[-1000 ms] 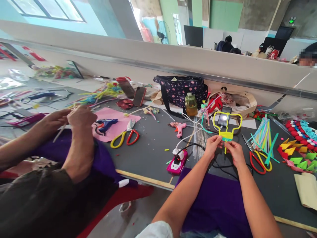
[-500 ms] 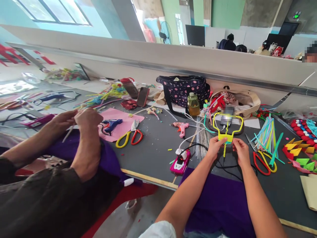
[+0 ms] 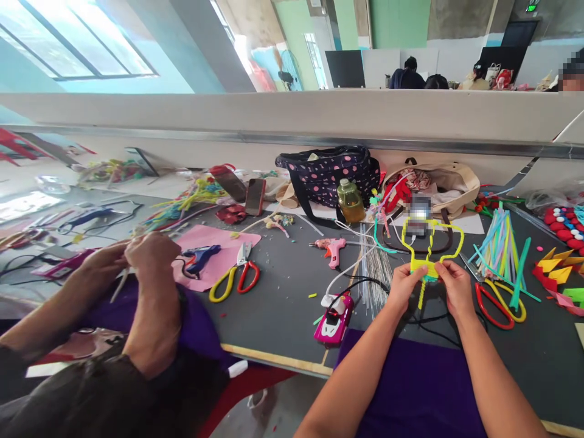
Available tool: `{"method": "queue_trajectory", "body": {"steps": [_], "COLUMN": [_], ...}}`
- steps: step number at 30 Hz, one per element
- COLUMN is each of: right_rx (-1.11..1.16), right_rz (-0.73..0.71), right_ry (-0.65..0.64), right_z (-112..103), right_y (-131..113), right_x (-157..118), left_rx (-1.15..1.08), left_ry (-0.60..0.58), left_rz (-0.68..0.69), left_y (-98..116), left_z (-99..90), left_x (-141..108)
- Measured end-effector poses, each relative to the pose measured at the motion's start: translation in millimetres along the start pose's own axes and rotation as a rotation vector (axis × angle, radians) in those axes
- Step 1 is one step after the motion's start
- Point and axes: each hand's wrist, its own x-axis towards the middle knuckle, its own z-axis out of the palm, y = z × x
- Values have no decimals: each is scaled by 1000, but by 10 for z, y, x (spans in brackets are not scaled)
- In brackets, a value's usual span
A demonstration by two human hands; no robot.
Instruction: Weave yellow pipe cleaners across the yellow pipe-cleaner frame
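Observation:
Between my two hands is a yellow pipe-cleaner piece (image 3: 420, 268), with a flat wrapped middle, two bent loops above and a twisted stem hanging below. My left hand (image 3: 405, 287) pinches its left side, thumb on the flat part. On its right side, the fingers of my right hand (image 3: 455, 286) are closed on the edge. A bit of teal shows under the flat part. Just right of my right hand lie scissors (image 3: 497, 307) with red and yellow handles, by a bundle of pastel pipe cleaners (image 3: 499, 246).
To my left a co-worker's hands (image 3: 148, 252) hold a thin pale strip. A pink glue gun (image 3: 332, 248), a magenta power strip (image 3: 335, 322), wire stems (image 3: 376, 274) and other scissors (image 3: 237, 274) lie on the dark table. A dotted bag (image 3: 323, 176) and a bottle (image 3: 350, 201) stand behind.
The view has shifted a little. My right thumb and fingers have come in closer to the flat yellow middle, nearer my left thumb. The co-worker's hands stay together.

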Motion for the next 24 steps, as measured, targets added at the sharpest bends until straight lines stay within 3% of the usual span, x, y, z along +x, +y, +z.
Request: {"method": "queue_trajectory", "body": {"steps": [5, 15, 24], "right_rx": [11, 171, -11], "right_rz": [19, 122, 57], "right_ry": [-18, -92, -88], "right_z": [22, 43, -36], "right_y": [-17, -17, -6], "right_x": [-13, -28, 13], "left_rx": [-52, -41, 7], "left_ry": [95, 120, 145], "left_rz": [-45, 27, 35], "left_y": [83, 76, 70], "left_z": [-39, -52, -85], "left_x": [17, 38, 48]}}
